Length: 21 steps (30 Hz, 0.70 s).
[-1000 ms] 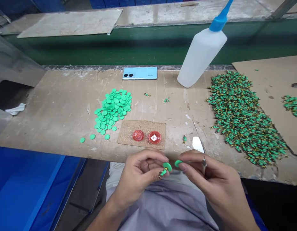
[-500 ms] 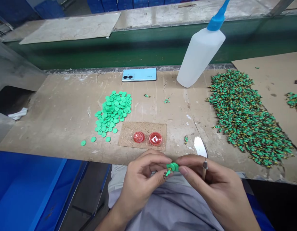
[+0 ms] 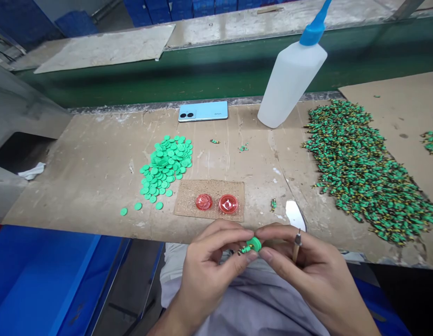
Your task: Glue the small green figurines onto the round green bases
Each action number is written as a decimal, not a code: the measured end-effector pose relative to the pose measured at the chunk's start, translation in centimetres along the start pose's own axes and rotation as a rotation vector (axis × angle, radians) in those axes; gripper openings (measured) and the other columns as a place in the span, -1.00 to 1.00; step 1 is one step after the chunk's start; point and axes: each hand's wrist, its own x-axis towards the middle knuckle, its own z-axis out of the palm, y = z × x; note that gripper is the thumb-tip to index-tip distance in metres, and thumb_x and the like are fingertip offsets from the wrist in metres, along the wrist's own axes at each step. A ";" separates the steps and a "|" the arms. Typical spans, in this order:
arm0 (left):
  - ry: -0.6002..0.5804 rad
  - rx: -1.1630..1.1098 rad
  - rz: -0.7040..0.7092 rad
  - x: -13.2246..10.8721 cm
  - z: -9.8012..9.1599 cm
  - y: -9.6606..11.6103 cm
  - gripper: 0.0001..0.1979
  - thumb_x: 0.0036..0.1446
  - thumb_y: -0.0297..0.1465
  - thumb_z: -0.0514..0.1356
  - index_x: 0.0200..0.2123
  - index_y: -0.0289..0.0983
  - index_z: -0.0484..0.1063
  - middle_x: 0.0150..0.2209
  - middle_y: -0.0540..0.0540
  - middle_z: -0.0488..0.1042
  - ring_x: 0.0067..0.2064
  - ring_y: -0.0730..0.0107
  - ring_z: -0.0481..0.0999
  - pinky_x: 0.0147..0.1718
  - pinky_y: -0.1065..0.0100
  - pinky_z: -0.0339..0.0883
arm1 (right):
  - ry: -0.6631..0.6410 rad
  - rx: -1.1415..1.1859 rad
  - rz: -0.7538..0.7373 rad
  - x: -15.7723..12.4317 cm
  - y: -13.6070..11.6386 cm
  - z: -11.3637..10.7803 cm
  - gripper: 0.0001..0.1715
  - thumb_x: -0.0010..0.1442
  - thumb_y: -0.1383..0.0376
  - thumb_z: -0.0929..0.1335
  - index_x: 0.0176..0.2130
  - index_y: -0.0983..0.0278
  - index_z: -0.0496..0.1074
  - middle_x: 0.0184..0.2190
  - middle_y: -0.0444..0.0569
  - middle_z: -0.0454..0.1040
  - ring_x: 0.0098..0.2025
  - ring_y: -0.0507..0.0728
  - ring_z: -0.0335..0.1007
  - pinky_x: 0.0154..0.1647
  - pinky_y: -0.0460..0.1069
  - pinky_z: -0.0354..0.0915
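1. The grip is closed at both hands. The left hand [image 3: 206,275] pinches a small green-and-yellow part [image 3: 244,250] between thumb and forefinger, and the right hand [image 3: 317,275] closes on a green plastic disc [image 3: 254,244], which sits against the end of that part.
2. The disc and part are between the hands, just near of the surface's near edge, above the person's lap.
3. A slim tool with a metal tip [image 3: 297,245] stands upright in the right hand, tucked apart from the disc.
4. On the surface [image 3: 90,196], just far of the hands, lies a cork mat [image 3: 187,200] bearing two shallow red dishes [image 3: 204,202] [image 3: 228,204].
5. Left of the mat is a heap of loose green discs [image 3: 165,168].
6. To the right, a large spread of green-and-yellow parts [image 3: 363,172] runs onto a cardboard sheet [image 3: 394,88].
7. Farther off stand a white squeeze bottle with a blue nozzle [image 3: 289,79] and a pale blue phone [image 3: 202,111], lying flat.
8. A blue bin [image 3: 44,284] sits near on the left, below the surface.
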 end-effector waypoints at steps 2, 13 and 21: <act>-0.010 -0.018 -0.007 0.0 -0.1 -0.1 -0.77 0.11 -0.49 0.47 -0.16 -0.13 0.72 -0.22 -0.09 0.64 -0.23 0.39 0.63 -0.28 0.52 0.54 | 0.025 0.004 -0.005 0.0 0.1 0.0 -0.90 0.24 0.24 0.50 -0.19 0.16 0.64 -0.29 -0.06 0.69 -0.38 0.09 0.61 -0.40 -0.11 0.53; -0.036 -0.103 -0.020 0.4 0.0 0.0 -0.78 0.10 -0.48 0.48 -0.18 -0.11 0.73 -0.26 -0.06 0.65 -0.22 0.42 0.65 -0.26 0.55 0.54 | 0.028 -0.013 -0.137 -0.3 0.6 0.3 -0.82 0.28 0.32 0.48 -0.12 0.04 0.61 -0.25 -0.11 0.65 -0.32 0.08 0.60 -0.51 -0.16 0.41; -0.031 -0.016 0.048 0.3 0.0 -0.1 -0.73 0.11 -0.53 0.45 -0.12 -0.15 0.71 -0.22 -0.10 0.65 -0.23 0.40 0.62 -0.27 0.52 0.53 | 0.031 0.024 -0.243 -0.1 1.1 0.7 -0.69 0.29 0.41 0.44 -0.06 0.02 0.58 -0.24 -0.11 0.60 -0.33 0.05 0.54 -0.36 -0.10 0.47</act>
